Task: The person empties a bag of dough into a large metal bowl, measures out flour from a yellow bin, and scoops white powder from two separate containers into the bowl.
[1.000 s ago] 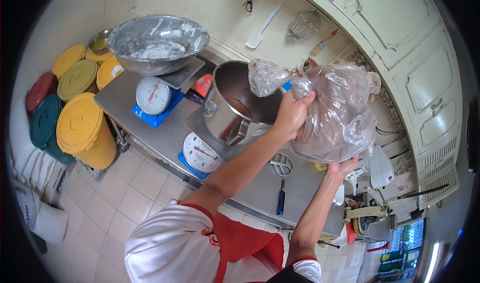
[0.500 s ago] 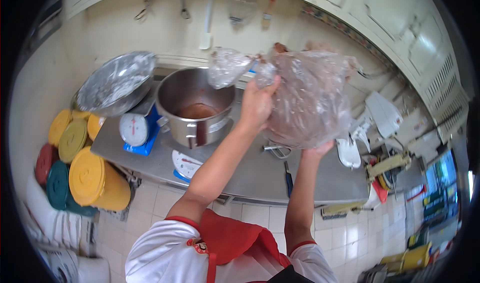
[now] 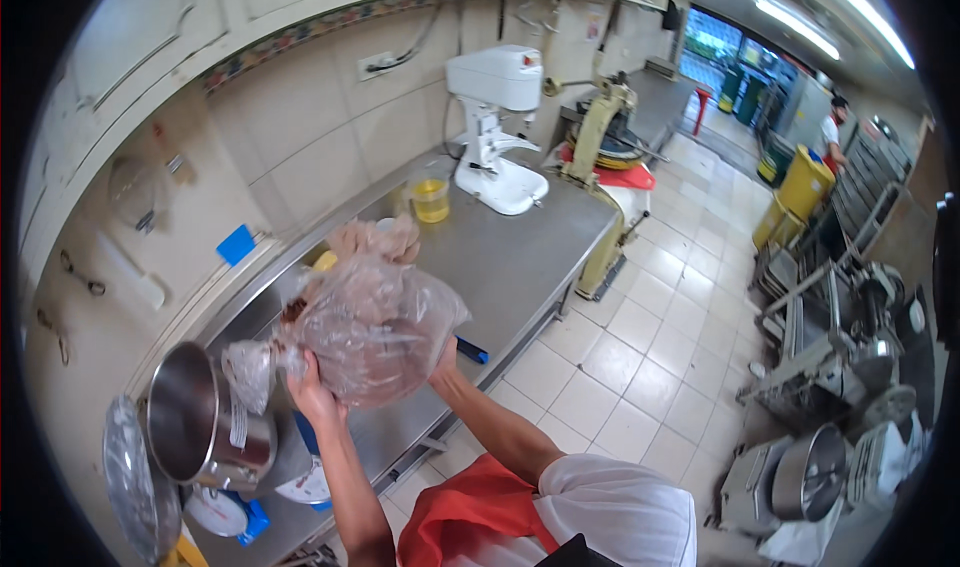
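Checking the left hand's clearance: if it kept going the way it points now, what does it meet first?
The left hand grips the clear plastic bag at its neck, pointing up and away. Straight on lies the bag itself, then probably the steel counter; depth is unclear.

Thin, crinkled clear plastic bag (image 3: 375,332) — glossy steel pot (image 3: 195,427), brushed metal counter (image 3: 520,262).

I see my left hand (image 3: 312,395) and right hand (image 3: 445,360) gripping a clear plastic bag (image 3: 375,329) at centre frame, steel pot (image 3: 200,427) lower left, white stand mixer (image 3: 497,127) up top
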### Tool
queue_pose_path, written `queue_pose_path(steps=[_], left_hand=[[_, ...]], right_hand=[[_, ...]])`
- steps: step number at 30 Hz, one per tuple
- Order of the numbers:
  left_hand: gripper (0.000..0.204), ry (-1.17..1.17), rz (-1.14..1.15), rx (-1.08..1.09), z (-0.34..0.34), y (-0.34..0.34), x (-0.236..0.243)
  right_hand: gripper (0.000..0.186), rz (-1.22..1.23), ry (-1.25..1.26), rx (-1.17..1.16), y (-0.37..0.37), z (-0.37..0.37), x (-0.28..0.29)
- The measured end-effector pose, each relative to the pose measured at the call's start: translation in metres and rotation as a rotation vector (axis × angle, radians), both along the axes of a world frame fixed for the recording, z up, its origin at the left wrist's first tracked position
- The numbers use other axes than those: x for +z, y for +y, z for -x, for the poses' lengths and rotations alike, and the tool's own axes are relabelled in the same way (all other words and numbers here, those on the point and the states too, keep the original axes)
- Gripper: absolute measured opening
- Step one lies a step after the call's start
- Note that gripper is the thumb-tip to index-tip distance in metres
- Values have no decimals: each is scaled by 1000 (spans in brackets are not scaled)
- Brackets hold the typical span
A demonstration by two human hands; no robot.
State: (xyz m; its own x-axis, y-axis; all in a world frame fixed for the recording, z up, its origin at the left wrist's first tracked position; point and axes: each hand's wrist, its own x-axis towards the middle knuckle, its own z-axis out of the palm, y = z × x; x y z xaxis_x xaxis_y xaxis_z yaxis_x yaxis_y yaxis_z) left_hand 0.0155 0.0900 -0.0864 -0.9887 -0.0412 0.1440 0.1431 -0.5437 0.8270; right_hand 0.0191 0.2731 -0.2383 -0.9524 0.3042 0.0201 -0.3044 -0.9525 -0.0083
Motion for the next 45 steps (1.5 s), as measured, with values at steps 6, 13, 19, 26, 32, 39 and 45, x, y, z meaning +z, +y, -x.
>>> queue_pose_path(steps=[6, 13, 19, 26, 32, 39, 45], left_hand=[[40, -41, 127, 28, -4, -10, -77], [40, -152, 89, -28, 40, -46, -185], [37, -259, 142, 34, 25, -42, -190], [39, -180, 102, 190, 18, -51, -203], [36, -169, 528, 144, 4, -66, -181], [38, -48, 716, 303, 1, -69, -154], [38, 74, 849, 409, 20, -79, -149]], right_hand=[[59, 39, -252, 180, -6, -15, -71], [46, -610, -228, 354, -20, -11, -175], [26, -1246, -372, 612, 30, -46, -221], [19, -1656, -788, -134, 18, -60, -93], [21, -1937, -379, -246, -19, -17, 26], [20, -2406, -83, -168, -48, 27, 64], [10, -2387, -74, -151, -55, 37, 43]])
